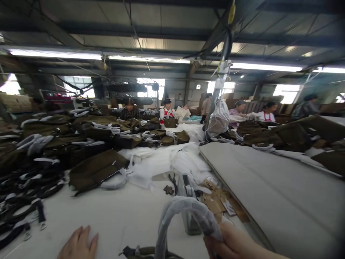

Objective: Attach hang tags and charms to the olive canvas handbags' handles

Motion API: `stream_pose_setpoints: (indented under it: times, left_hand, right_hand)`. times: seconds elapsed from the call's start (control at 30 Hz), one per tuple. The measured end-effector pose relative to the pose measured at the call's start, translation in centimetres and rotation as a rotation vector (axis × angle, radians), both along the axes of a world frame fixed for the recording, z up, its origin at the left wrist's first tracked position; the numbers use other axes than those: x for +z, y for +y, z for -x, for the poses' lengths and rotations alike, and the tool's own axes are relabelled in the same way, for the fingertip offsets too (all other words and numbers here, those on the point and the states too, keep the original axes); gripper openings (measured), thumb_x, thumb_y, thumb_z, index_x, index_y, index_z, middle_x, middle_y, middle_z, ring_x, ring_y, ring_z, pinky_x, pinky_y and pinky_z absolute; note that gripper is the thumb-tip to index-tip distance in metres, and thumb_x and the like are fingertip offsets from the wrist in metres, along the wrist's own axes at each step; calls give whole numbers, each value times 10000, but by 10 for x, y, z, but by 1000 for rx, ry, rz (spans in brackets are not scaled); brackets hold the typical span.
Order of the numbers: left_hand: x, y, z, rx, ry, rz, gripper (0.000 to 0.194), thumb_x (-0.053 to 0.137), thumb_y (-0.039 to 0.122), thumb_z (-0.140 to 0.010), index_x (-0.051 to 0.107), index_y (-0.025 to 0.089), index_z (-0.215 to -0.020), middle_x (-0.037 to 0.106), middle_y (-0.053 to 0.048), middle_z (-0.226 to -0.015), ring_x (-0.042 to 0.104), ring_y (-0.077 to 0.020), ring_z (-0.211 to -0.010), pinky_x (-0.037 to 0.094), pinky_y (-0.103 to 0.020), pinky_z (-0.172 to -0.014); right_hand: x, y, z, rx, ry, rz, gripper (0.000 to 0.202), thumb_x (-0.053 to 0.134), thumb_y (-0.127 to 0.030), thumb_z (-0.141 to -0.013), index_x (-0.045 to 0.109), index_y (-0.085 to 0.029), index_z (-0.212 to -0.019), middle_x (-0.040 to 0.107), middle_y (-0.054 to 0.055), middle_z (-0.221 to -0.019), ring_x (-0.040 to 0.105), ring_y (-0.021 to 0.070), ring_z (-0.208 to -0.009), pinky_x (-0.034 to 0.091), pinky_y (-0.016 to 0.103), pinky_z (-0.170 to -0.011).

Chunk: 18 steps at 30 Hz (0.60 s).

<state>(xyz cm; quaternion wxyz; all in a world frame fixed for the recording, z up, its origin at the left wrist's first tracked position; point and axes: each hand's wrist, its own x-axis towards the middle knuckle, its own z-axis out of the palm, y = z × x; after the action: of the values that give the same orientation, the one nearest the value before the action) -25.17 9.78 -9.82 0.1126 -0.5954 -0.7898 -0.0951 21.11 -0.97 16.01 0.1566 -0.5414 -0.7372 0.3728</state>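
My right hand point(229, 241) is wrapped round the right side of a bag handle point(188, 207), a loop covered in pale protective wrapping. Below the loop, the zipped top of an olive bag point(140, 253) shows at the bottom edge; the rest of it is out of view. On the white table point(107, 212), my left hand point(79, 244) lies with fingers stretched out, holding nothing, left of the bag. Just behind the handle stands a grey metal tool point(188, 219) whose kind I cannot make out.
Olive bags point(97, 169) pile up at left and back. Black straps point(24, 205) with metal clips lie far left. White wrapping sheets point(172, 162), brown cardboard tags point(215, 201) and a pale board point(269, 180) sit ahead and right. A pole point(215, 97) rises behind; several people work beyond.
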Motion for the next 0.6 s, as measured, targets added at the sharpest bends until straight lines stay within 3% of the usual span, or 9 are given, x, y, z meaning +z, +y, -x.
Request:
stream_pose_setpoints:
  times: [0.07,0.13,0.2,0.23,0.33,0.37,0.43,0.53,0.6]
  left_hand:
    - [-11,4,2,-15,12,-17,689,249,464,-845,585,34,-1267,567,-216,-1347,538,-313,-1248,386,-409,-1087]
    - [-14,7,1,-33,-26,-42,704,251,474,-831,593,25,-1251,562,-230,-1343,525,-333,-1259,373,-432,-1099]
    - [-2,8,-4,-31,-142,-54,723,264,481,-811,591,-6,-1234,555,-255,-1333,516,-361,-1264,365,-457,-1107]
    - [11,6,-9,-28,-246,-56,731,271,486,-806,585,-20,-1229,556,-263,-1325,514,-370,-1264,366,-467,-1109]
    - [76,-13,-35,-77,-725,-140,706,280,507,-846,552,-12,-1241,588,-243,-1297,520,-339,-1269,385,-470,-1113]
    - [104,-24,-47,-174,-833,-244,654,301,521,-880,538,59,-1278,575,-195,-1342,506,-315,-1291,377,-477,-1122]
    - [163,-51,-72,-487,-926,-447,583,304,546,-949,503,169,-1348,530,-124,-1414,460,-280,-1338,340,-462,-1150]
    - [235,-90,-108,-863,-796,-805,673,316,688,-911,596,152,-1207,648,-154,-1160,616,-292,-1095,514,-409,-951]
    - [263,-106,-124,-968,-583,-958,465,508,554,-915,606,141,-1106,658,-109,-931,646,-225,-888,555,-313,-768]
  right_hand:
    - [0,1,3,-17,-10,18,517,350,-513,-901,647,-185,-634,698,74,-707,637,213,-725,487,275,-694]
    - [0,3,6,-29,-18,42,553,341,-546,-896,647,-184,-612,691,81,-695,625,215,-721,478,273,-664]
    - [-2,5,9,-22,-24,43,571,303,-544,-910,651,-186,-633,700,82,-694,634,212,-705,475,269,-654]
    - [-2,6,11,-2,-36,18,567,283,-526,-922,656,-191,-656,710,79,-701,648,208,-701,474,265,-656]
    - [-3,10,24,133,-124,-199,473,290,-440,-925,655,-220,-721,733,60,-712,676,195,-666,461,257,-639]
    - [-2,11,30,181,-163,-300,410,323,-409,-905,651,-226,-739,736,60,-712,678,199,-654,454,263,-624]
    - [2,14,46,250,-217,-463,291,384,-340,-858,642,-230,-782,744,66,-732,688,215,-664,446,277,-614]
    - [12,21,69,307,-230,-562,227,404,-269,-865,625,-227,-835,748,73,-784,701,220,-740,458,273,-645]
    - [18,27,82,344,-219,-604,206,414,-249,-889,612,-229,-837,740,68,-788,693,206,-745,460,262,-655]
